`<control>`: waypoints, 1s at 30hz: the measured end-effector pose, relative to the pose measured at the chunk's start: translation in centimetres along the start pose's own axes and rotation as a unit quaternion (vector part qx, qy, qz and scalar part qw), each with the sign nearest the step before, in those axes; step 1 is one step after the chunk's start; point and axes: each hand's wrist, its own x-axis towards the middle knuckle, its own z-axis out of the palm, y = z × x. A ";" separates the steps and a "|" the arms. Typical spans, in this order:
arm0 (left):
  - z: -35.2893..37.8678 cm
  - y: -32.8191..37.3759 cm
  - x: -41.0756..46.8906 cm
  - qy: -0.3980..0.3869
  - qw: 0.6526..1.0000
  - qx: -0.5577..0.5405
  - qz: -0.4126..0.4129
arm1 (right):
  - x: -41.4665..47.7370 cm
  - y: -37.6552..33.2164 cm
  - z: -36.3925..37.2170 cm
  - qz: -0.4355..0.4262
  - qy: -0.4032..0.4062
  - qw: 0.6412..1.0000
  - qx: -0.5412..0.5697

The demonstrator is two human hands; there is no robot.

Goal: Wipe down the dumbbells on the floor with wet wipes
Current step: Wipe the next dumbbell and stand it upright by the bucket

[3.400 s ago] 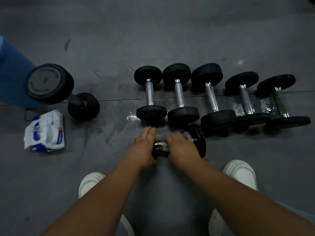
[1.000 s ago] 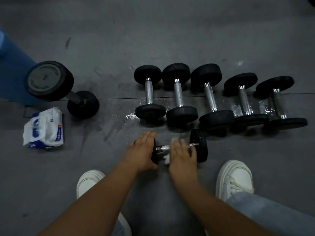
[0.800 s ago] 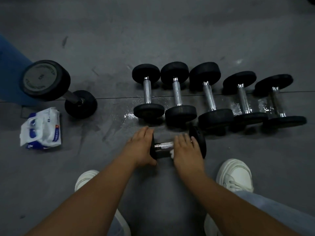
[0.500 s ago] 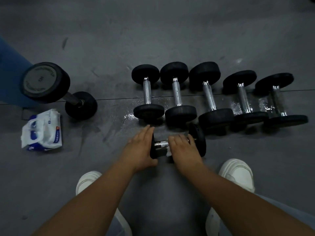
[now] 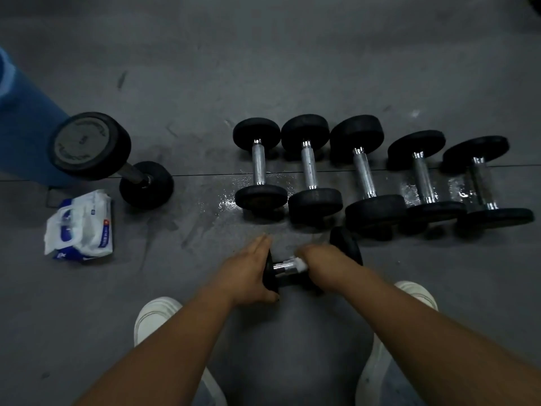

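Fingers (image 5: 261, 244) of our left hand (image 5: 246, 273) lie straight against one weight of the small dumbbell (image 5: 282, 267); our right hand (image 5: 325, 266) curls round its handle, clenching a white wipe (image 5: 300, 264); it lies on the floor (image 5: 292, 68) before our shoes (image 5: 155, 315); lettering on the wipe pack (image 5: 82, 227) is unreadable.

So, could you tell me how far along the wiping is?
Probably done: the row of five, on wet floor. In hand: left hand steadies a small dumbbell, right hand grips a wipe round its handle. Left: perhaps the big dumbbell by the pack.
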 end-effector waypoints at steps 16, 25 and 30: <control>0.6 0.6 -0.1 0.028 0.998 -0.003 -0.048 | -2.3 -4.8 5.8 -0.013 0.245 0.968 -0.054; -1.7 0.3 0.6 -0.028 0.997 0.060 -0.041 | -0.8 -2.2 0.4 0.033 0.057 0.996 -0.065; -2.8 -1.1 0.2 -0.039 0.998 0.017 -0.043 | 0.5 -2.3 -1.6 0.009 -0.100 0.994 0.043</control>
